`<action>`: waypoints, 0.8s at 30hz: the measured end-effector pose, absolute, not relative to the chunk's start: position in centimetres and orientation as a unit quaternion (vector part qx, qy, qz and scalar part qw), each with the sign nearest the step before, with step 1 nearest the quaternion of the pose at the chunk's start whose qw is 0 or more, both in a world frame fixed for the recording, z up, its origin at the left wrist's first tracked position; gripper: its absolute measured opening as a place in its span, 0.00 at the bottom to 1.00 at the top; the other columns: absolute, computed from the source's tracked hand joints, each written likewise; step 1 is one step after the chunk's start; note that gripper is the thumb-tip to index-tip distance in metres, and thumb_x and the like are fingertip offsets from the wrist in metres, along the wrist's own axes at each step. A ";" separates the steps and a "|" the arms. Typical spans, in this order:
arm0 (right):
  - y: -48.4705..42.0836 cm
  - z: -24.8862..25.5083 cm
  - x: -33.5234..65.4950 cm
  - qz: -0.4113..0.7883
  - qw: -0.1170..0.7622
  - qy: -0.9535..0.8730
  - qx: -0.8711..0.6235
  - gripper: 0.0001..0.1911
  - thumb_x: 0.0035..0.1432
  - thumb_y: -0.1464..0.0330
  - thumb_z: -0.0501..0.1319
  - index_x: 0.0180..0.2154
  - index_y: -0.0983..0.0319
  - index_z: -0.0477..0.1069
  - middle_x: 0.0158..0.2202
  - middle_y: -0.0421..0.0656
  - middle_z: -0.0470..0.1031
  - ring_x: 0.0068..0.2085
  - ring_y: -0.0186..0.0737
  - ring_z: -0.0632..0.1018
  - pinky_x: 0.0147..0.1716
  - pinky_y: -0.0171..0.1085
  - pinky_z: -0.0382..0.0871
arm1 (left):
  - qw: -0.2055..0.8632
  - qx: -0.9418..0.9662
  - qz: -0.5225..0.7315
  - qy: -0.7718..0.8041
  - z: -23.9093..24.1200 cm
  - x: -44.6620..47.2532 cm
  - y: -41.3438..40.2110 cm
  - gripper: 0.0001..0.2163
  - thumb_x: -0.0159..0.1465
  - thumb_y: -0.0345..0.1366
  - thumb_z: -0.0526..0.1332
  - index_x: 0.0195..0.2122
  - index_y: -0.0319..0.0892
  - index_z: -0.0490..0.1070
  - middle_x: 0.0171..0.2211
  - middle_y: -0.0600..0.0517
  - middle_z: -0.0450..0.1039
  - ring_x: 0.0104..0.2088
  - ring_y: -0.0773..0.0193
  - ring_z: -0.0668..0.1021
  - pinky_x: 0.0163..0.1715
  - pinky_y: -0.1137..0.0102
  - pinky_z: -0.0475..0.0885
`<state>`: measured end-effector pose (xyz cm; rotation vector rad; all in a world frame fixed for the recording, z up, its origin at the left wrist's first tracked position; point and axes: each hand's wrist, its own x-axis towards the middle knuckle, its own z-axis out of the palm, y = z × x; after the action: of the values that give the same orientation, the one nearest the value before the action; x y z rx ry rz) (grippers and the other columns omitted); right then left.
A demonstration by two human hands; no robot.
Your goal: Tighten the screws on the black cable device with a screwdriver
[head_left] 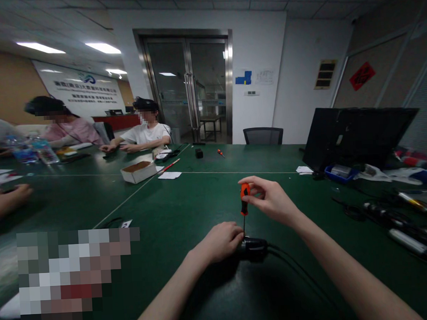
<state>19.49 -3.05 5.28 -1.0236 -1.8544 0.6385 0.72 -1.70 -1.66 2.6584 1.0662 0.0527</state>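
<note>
My right hand [271, 197] pinches the orange-and-black handle of a screwdriver [244, 192] from above and the side. The screwdriver stands nearly upright, its thin shaft pointing down at a black corded device [256, 248] on the table. My left hand [219, 241] is closed around the left end of that device, with its fingertips close to the screwdriver's tip. Exactly where the tip meets the device is too small to make out. A dark cable leaves the device on its right side and runs down toward the table's near edge.
The green table [187, 199] carries an open white box [139, 172], a red pencil-like stick [170, 166], paper, and another small screwdriver [221, 153]. Right are a black monitor [357, 135], a blue tray [341, 172] and corded tools [399, 222]. Several people sit at left.
</note>
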 end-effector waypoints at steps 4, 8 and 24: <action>-3.0 5.3 19.5 0.266 0.451 -0.745 -0.414 0.17 0.55 0.71 0.64 0.48 0.60 0.73 0.38 0.42 0.80 0.42 0.41 0.82 0.42 0.40 0.78 | 0.131 0.921 0.020 0.366 -1.7 0.7 -1.7 0.16 0.73 0.35 0.49 0.40 0.41 0.77 0.40 0.45 0.78 0.40 0.56 0.80 0.40 0.67 0.70; -3.1 5.3 19.6 0.265 0.448 -0.743 -0.421 0.17 0.55 0.71 0.64 0.48 0.60 0.73 0.38 0.42 0.81 0.41 0.40 0.82 0.41 0.39 0.78 | 0.133 0.920 0.025 0.367 -1.6 0.7 -1.7 0.16 0.74 0.35 0.49 0.39 0.41 0.77 0.39 0.46 0.78 0.38 0.57 0.79 0.38 0.68 0.70; -3.5 6.0 19.8 0.163 0.449 -0.761 -0.438 0.13 0.57 0.71 0.58 0.45 0.60 0.69 0.37 0.41 0.76 0.38 0.39 0.78 0.36 0.36 0.71 | 0.135 0.920 0.031 0.367 -1.7 0.7 -1.7 0.15 0.73 0.35 0.50 0.39 0.42 0.77 0.38 0.46 0.77 0.38 0.56 0.78 0.39 0.67 0.70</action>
<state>19.82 -3.53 6.05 -1.0839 -1.8824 0.4029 0.66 -1.70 -1.68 2.6657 1.0644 0.0902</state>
